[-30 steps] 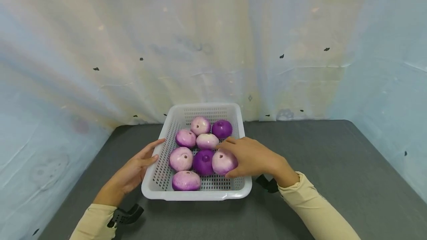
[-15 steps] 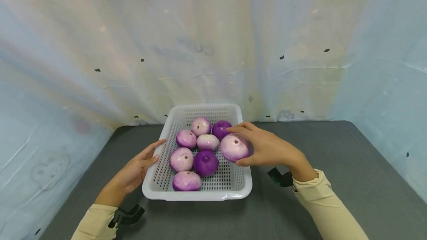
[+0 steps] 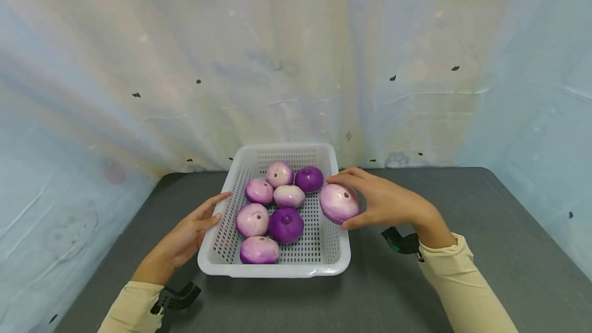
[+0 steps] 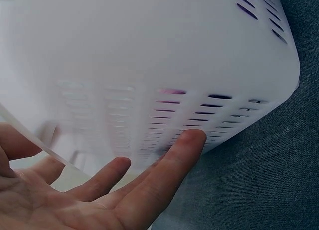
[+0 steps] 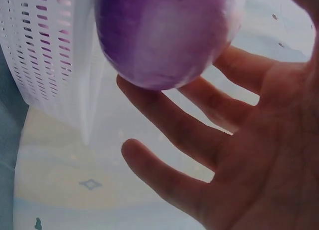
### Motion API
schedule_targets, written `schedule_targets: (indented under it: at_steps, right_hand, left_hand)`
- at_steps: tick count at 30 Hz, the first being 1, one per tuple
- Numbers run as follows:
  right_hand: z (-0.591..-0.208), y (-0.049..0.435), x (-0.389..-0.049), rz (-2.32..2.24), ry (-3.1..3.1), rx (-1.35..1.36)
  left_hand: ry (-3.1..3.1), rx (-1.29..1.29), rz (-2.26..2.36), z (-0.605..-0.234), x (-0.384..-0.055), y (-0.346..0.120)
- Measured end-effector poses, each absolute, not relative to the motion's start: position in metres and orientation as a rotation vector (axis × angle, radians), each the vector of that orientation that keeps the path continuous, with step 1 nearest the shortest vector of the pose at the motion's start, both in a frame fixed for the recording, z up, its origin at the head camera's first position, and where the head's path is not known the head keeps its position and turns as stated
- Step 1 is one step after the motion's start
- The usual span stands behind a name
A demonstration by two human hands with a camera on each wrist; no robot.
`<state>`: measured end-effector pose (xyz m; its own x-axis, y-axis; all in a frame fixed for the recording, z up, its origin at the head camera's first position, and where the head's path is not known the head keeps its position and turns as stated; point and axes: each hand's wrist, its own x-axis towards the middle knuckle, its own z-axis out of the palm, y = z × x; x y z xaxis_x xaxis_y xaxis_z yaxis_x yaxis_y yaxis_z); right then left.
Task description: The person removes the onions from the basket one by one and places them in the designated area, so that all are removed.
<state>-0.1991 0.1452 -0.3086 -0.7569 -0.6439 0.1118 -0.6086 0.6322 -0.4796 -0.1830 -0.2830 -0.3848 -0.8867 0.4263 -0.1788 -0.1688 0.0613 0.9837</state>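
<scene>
grip, right hand [image 3: 386,200]: curled round onion [image 3: 339,203] near basket [image 3: 277,271]; left hand [image 3: 182,238]: loosely extended at basket, no firm hold. advised: even pressure, no basket contact.

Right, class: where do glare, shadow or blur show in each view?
Head view: small glints on the onions, and a soft shadow on the gray table in front of the basket; left wrist view: the basket wall looks hazy, washed out toward the left; right wrist view: the held onion is soft-edged, the right hand shaded against a brighter backdrop.
</scene>
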Motion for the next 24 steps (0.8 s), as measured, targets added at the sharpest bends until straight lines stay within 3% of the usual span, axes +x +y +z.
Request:
schedule_targets:
  at_steps: [24]
  right_hand:
    - [-0.3063, 0.1516, -0.2004, -0.869, 2.794, -1.187]
  left_hand:
    - [1.961, 0.210, 1.853, -0.3844, -0.1831, -0.2833]
